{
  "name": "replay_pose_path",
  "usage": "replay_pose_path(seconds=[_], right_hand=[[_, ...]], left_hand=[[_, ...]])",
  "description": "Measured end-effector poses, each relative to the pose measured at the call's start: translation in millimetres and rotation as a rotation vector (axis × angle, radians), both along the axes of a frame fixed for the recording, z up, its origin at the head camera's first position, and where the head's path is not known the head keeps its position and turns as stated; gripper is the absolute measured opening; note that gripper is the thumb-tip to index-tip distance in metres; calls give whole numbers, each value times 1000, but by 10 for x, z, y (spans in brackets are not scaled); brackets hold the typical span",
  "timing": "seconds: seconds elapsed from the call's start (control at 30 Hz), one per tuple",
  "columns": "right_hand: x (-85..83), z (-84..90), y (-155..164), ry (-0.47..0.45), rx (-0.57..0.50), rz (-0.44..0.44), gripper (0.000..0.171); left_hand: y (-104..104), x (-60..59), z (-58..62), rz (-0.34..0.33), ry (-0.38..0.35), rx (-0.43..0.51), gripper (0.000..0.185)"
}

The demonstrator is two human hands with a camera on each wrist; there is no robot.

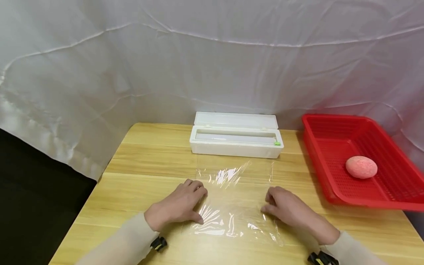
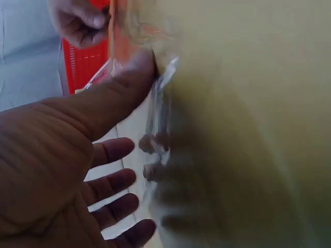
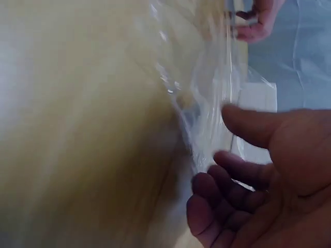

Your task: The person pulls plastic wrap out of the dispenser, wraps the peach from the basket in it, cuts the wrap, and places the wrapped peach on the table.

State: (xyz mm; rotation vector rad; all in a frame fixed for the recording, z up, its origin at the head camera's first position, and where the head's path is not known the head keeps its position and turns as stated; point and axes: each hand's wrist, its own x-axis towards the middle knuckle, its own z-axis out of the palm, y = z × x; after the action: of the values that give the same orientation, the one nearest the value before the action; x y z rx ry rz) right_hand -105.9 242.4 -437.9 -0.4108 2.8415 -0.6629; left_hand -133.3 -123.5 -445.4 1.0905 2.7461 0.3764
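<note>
A sheet of clear plastic film (image 1: 232, 200) stretches from a white dispenser box (image 1: 235, 149) toward the front of the wooden table, with bright creases near its front edge. My left hand (image 1: 180, 204) is at the film's left side, fingers parted, the thumb right at the film in the left wrist view. On the opposite side is my right hand (image 1: 289, 208), its fingers loosely bent. The right wrist view shows a gap between thumb (image 3: 243, 124) and forefinger, with gathered film (image 3: 217, 88) beside them. The box lid (image 1: 236, 120) is raised, showing a roll (image 1: 235, 138) inside.
On the right stands a red plastic basket (image 1: 318, 167) holding a pink, rounded, speckled object (image 1: 361, 167). A small green piece (image 1: 277, 143) sits on the box's right end. Grey cloth (image 1: 212, 73) hangs behind the table (image 1: 142, 158).
</note>
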Motion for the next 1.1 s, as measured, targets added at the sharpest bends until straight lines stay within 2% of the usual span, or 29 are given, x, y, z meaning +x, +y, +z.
replay_pose_path(seconds=[0.1,0.27,0.6,0.87,1.1], right_hand=[[161,-28,61,-12,48,89,42],[299,-54,184,24,102,193,55],[396,3,310,-51,143,201,59],[410,41,292,-75,206,186,56],[426,30,298,-54,240,243,53]], left_hand=[[-50,71,-32,-1,11,-24,89],[-94,114,-41,-15,-33,-61,101],[-214,176,-27,19,-70,-86,123],[-267,226,-6,-18,-125,-76,124],[-283,255,2,-15,-174,-86,129]])
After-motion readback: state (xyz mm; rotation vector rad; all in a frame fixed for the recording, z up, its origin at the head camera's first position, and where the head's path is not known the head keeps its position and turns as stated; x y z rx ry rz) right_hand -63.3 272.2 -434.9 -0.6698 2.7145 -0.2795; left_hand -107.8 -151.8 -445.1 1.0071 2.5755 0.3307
